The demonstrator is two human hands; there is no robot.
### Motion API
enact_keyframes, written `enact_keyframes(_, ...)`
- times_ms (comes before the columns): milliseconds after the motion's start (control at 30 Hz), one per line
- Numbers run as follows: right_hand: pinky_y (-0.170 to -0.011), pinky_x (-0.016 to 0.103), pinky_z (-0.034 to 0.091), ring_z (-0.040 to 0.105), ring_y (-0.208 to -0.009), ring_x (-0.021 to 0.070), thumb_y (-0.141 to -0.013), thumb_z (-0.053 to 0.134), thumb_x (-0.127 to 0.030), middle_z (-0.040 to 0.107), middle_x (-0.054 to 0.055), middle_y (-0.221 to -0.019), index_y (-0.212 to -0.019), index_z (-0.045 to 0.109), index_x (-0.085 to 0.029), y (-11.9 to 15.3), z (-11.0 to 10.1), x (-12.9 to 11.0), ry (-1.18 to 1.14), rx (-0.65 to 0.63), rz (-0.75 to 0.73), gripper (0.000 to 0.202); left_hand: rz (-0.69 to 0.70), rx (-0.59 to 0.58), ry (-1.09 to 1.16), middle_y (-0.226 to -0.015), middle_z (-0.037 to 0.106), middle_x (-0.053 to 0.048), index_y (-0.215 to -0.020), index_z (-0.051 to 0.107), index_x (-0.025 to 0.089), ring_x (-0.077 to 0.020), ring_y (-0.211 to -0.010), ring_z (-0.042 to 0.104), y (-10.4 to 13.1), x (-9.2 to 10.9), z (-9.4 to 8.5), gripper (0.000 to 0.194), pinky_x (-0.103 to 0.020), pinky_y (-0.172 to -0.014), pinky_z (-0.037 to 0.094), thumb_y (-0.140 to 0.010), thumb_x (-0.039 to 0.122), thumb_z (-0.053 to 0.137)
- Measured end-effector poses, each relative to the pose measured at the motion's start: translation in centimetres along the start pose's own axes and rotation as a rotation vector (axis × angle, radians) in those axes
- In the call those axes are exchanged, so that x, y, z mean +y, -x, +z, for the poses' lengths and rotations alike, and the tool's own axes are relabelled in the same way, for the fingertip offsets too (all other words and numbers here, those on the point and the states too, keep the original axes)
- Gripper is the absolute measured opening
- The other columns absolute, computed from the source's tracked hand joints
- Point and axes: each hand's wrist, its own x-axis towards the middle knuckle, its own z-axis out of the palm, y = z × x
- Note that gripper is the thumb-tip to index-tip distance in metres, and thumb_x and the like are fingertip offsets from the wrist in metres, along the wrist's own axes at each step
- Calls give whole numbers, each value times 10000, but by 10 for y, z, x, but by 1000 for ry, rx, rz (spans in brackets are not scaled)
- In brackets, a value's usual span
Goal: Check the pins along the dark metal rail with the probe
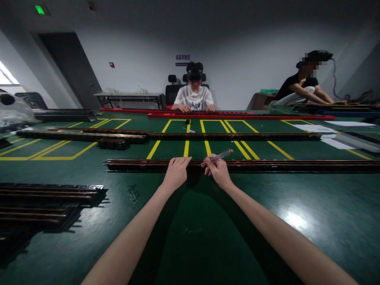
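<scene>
A long black rail (142, 165) with copper-coloured strips along it lies crosswise on the green table in front of me. My left hand (177, 172) is closed over this rail, its fingers pointing right; the thumb is mostly hidden. In my right hand (218, 170) is a slim screwdriver (221, 155) with a clear handle, held in a pinch. Its handle tilts up to the right, while its tip points down-left toward the rail between my hands. Whether the tip touches the rail cannot be made out.
Several similar dark rails (50, 194) are stacked at the near left. Another long rail (237, 136) lies farther back, beside a small screwdriver (190, 130). Red trays (237, 116) line the far side, where a person (194, 97) sits. Another person (305, 85) is at the right.
</scene>
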Motion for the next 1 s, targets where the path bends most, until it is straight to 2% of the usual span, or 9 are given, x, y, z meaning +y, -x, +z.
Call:
enact_keyframes(167, -375, 211, 408, 555, -428, 106, -819, 516, -513, 614, 23, -647, -753, 505, -176, -1, -1, 7, -47, 53, 22, 344, 7, 11, 11, -1240, 594, -75, -1242, 518, 166, -206, -1159, 511, 0, 0, 1, 415, -417, -1022, 347, -850, 176, 380)
enact_keyframes(367, -390, 213, 423, 557, -440, 105, -836, 523, -448, 617, 21, -660, -748, 506, -183, -1, -1, 6, 15, 7, -35, 280, 17, 54, -38, -1151, 626, -80, -1159, 550, 168, -226, -1069, 543, -2, 1, 4, 348, -412, -964, 374, -866, 306, 422)
enact_keyframes(700, -402, 219, 453, 563, -460, 109, -803, 568, -420, 614, 25, -652, -725, 517, -180, 0, -2, 3, 46, 25, -14, 258, -6, 48, -75, -1130, 627, -82, -1132, 553, 164, -218, -1040, 555, -3, 5, 3, 304, -404, -940, 386, -881, 276, 423)
enact_keyframes(1000, -398, 218, 445, 567, -451, 111, -823, 543, -445, 622, 26, -654, -742, 516, -178, -1, -2, 6, 31, 38, 10, 280, -2, 60, -82, -1132, 626, -87, -1133, 556, 161, -220, -1047, 556, -3, 5, 5, 306, -408, -943, 384, -881, 265, 416)
